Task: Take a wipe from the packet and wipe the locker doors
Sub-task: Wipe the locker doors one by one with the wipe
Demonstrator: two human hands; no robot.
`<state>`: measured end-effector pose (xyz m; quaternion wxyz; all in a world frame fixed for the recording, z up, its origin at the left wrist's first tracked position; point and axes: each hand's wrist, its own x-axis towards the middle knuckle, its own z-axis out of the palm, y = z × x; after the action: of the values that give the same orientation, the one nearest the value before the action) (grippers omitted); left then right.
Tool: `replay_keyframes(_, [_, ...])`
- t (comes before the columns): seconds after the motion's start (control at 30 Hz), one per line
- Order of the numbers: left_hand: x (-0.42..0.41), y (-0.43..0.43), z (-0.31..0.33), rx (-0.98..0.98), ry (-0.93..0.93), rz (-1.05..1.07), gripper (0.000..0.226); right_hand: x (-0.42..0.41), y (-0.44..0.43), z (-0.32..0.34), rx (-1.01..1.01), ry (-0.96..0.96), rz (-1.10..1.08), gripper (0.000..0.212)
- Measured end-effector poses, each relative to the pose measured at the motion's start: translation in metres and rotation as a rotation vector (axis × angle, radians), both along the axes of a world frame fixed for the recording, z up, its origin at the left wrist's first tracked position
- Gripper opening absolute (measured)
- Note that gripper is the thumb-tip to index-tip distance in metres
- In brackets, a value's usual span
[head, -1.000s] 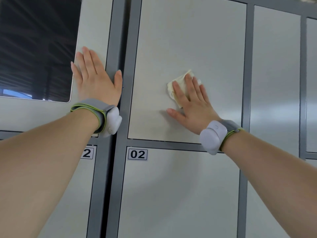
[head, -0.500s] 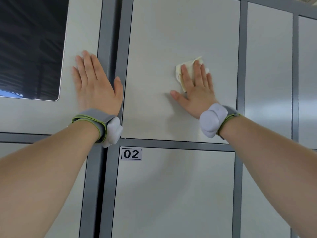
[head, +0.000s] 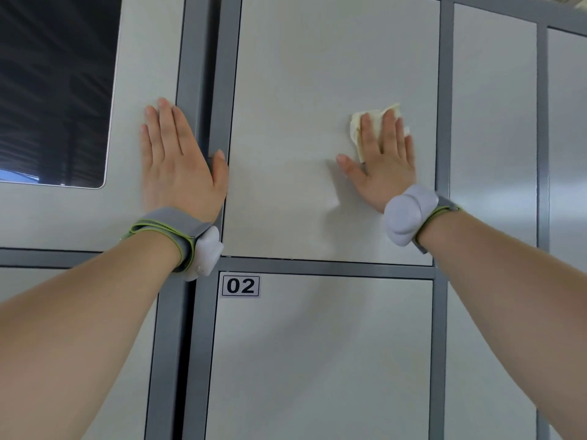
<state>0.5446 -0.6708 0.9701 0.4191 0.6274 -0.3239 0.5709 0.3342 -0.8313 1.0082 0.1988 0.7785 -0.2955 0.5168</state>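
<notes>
A pale grey upper locker door (head: 295, 128) fills the middle of the view. My right hand (head: 382, 160) lies flat on its right part and presses a crumpled cream wipe (head: 374, 117) against it under the fingers. My left hand (head: 178, 160) rests flat on the neighbouring panel to the left, fingers together, thumb on the grey frame post (head: 203, 90). It holds nothing. The wipe packet is out of sight.
Below is the door labelled 02 (head: 320, 360). More locker doors (head: 492, 122) stand to the right, split by grey frame bars. A dark screen (head: 54, 87) is set in the left panel. Both wrists carry grey bands with white pods.
My right hand has slid the wipe up and to the right across the upper door, towards its right edge. My left hand has stayed on the left panel.
</notes>
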Motion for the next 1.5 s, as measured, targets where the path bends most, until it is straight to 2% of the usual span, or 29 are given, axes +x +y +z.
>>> replay_keyframes(0.07, [0.0,0.0,0.0,0.008,-0.001,0.003,0.076,0.004,0.004,-0.019,-0.054,0.068,0.026,0.097])
replay_keyframes(0.23, [0.0,-0.001,-0.002,0.019,-0.017,0.006,0.075,0.0,0.007,-0.043,-0.112,0.202,0.031,0.09])
replay_keyframes(0.3, [0.0,-0.001,-0.002,0.02,-0.04,0.005,0.075,-0.004,0.001,-0.034,-0.105,0.183,0.006,0.086])
replay_keyframes(0.47, [0.0,-0.002,-0.003,0.053,-0.09,0.009,0.074,-0.015,-0.007,0.0,0.06,0.015,-0.03,0.074])
replay_keyframes(0.6, [-0.001,-0.002,-0.004,0.118,-0.188,0.018,0.072,-0.007,-0.002,-0.028,-0.041,0.125,0.002,0.084])
replay_keyframes(0.73, [-0.002,-0.003,-0.005,0.122,-0.195,-0.003,0.071,-0.013,-0.004,-0.049,-0.118,0.231,0.018,0.092])
replay_keyframes(0.8, [-0.001,-0.003,-0.005,0.116,-0.196,-0.01,0.071,-0.02,-0.009,-0.037,-0.096,0.2,-0.025,0.085])
replay_keyframes(0.9, [-0.001,-0.003,-0.005,0.104,-0.196,-0.027,0.07,-0.031,-0.02,-0.006,0.042,0.056,-0.063,0.073])
replay_keyframes(1.0, [-0.001,-0.003,-0.005,0.094,-0.2,-0.038,0.07,-0.032,-0.023,0.001,0.09,-0.033,-0.062,0.073])
replay_keyframes(1.13, [0.0,-0.003,-0.005,0.1,-0.208,-0.033,0.069,-0.026,-0.022,-0.027,0.049,-0.029,-0.029,0.084])
replay_keyframes(1.23, [0.0,-0.003,-0.005,0.11,-0.212,-0.03,0.07,-0.03,-0.02,-0.046,0.02,0.044,-0.043,0.092])
replay_keyframes(1.37, [0.001,-0.003,-0.005,0.107,-0.213,-0.028,0.07,-0.042,-0.019,-0.031,0.025,0.099,-0.097,0.081])
replay_keyframes(1.5, [0.001,-0.003,-0.005,0.106,-0.213,-0.042,0.07,-0.047,-0.028,0.002,0.062,-0.006,-0.187,0.075])
